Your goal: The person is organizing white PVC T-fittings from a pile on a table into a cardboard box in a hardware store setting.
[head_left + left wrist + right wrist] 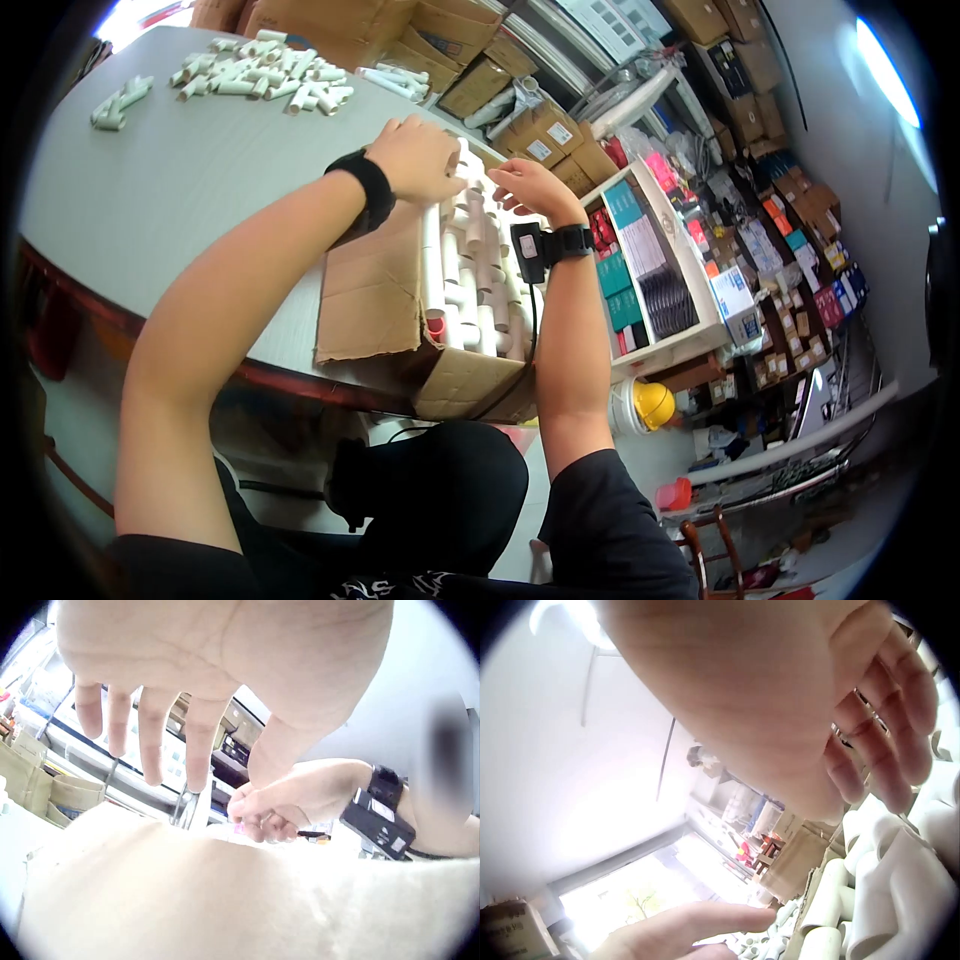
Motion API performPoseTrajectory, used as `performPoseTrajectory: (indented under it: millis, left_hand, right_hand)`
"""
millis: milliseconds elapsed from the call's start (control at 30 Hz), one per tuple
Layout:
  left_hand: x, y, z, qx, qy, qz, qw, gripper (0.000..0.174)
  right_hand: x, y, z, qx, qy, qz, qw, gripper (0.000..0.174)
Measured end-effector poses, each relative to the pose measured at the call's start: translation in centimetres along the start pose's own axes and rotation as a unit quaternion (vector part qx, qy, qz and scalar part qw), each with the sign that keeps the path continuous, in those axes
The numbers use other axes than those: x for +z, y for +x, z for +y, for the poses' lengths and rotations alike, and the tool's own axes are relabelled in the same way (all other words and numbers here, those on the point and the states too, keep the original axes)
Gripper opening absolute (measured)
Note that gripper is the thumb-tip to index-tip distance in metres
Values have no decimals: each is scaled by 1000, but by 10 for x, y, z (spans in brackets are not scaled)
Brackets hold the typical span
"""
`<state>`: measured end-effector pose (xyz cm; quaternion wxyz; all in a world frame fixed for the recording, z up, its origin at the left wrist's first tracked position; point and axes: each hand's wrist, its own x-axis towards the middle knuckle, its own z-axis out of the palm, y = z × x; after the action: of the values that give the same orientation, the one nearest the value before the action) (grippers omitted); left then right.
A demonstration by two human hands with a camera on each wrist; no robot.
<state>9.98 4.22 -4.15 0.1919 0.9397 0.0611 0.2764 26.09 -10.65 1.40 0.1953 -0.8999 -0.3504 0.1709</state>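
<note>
A cardboard box on the table's right side is packed with rows of white plastic pipe fittings, many of them tee-shaped. My left hand hovers at the box's far left corner, palm down. In the left wrist view its fingers hang nearly straight with nothing between them. Across the box, above its far right part, is my right hand. Its fingers are loosely bent and hold nothing, close over the fittings in the right wrist view.
A heap of loose white fittings lies at the far end of the table, with a smaller group to its left. Right of the box stands a white shelf unit with goods. A yellow helmet sits low beside it.
</note>
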Motion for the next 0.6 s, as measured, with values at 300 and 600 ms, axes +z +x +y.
performPoseTrajectory:
  millis: [300, 600]
  left_hand:
    - [-29, 5, -85, -60, -108, 21, 992, 31]
    - [-84, -41, -158, -220, -118, 37, 968, 26]
  right_hand:
    - [9, 16, 4, -139, 42, 45, 988, 25]
    - [28, 0, -44, -284, 129, 93, 946, 16]
